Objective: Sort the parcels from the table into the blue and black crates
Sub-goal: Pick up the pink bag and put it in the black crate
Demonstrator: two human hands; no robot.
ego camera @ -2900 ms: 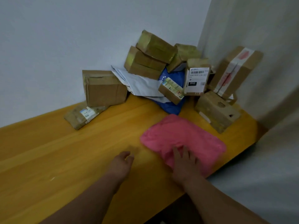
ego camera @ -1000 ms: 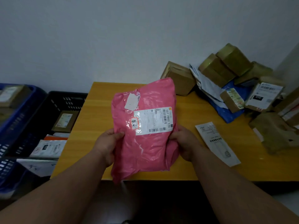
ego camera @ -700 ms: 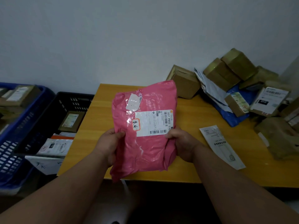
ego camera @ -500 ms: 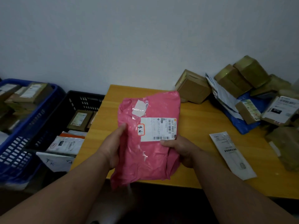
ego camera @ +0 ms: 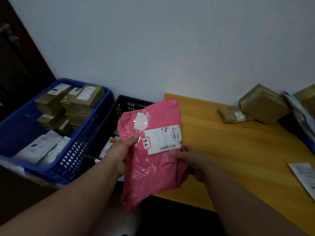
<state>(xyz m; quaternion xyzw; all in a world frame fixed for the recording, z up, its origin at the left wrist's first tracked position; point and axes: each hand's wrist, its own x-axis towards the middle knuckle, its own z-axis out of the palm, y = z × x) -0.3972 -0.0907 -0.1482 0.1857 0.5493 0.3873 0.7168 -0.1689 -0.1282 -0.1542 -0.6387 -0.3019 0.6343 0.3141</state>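
Yellow table (ego camera: 238,154) against white wall (ego camera: 170,48).
Left hand (ego camera: 119,154) and right hand (ego camera: 192,160) grip pink parcel (ego camera: 153,171) beside the black crate (ego camera: 126,106).

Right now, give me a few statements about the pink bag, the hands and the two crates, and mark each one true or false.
1. Both hands, left hand and right hand, hold the pink bag. True.
2. The pink bag lies flat on the table. False: it is held up at the table's left end.
3. The blue crate holds cardboard boxes. True.
4. The black crate stands left of the blue crate. False: it stands between the blue crate and the table.
5. The bag's label faces away from the camera. False: it faces the camera.
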